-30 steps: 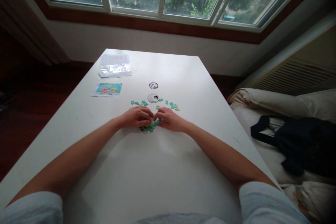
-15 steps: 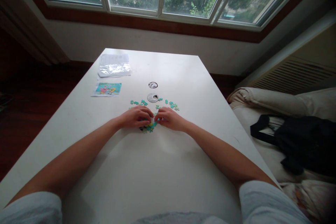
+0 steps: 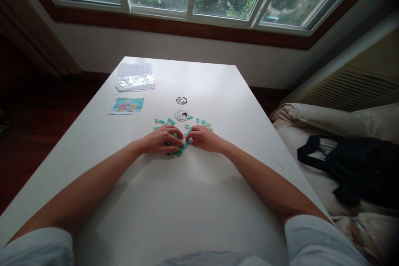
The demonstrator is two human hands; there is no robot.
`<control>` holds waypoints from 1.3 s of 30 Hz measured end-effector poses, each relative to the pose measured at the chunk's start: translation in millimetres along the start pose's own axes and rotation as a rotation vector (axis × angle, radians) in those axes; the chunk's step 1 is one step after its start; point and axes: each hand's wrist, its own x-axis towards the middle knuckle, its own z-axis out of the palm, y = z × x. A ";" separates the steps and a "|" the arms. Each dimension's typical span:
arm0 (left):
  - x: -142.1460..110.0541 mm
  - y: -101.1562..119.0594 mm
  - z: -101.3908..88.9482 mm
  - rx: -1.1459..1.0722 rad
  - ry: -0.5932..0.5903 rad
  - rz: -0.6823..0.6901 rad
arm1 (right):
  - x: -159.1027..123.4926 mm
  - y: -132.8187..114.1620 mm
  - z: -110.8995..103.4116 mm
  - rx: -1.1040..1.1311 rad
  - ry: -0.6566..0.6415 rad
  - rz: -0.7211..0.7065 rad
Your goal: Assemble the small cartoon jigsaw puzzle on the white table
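Observation:
Several teal, yellow and dark jigsaw puzzle pieces (image 3: 178, 153) lie in a cluster between my hands on the white table (image 3: 187, 199). My left hand (image 3: 161, 139) rests over the cluster's left side, its fingers curved and the thumb apart from them, with dark pieces showing in the gap. At the cluster's right side, my right hand (image 3: 204, 138) has thumb and fingertips pinched together at a teal puzzle piece (image 3: 187, 144), mostly hidden by the fingers. Loose green pieces (image 3: 170, 121) lie beyond my left hand, and more pieces (image 3: 203, 122) lie beyond my right.
Two round grey-and-white discs (image 3: 181, 115) lie just past the pieces. A picture card with cartoon figures (image 3: 127, 106) lies to the left, nearer than a clear plastic bag with paper (image 3: 136, 77). A dark bag (image 3: 361, 170) sits on the pale sofa (image 3: 311, 122) at right.
My right hand has shifted slightly right, widening the gap between the hands and showing more teal pieces there. The left fingers have spread a little from the thumb.

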 end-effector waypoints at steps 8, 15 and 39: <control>0.3 -3.7 2.6 -0.017 0.017 0.005 | 0.2 -0.3 4.2 0.000 0.013 0.028; 0.2 -3.6 2.2 -0.020 0.012 0.028 | 1.2 -3.2 4.2 -0.026 0.000 0.014; 2.6 3.4 10.7 0.084 0.043 0.001 | -4.1 48.4 -5.0 -0.097 0.490 0.346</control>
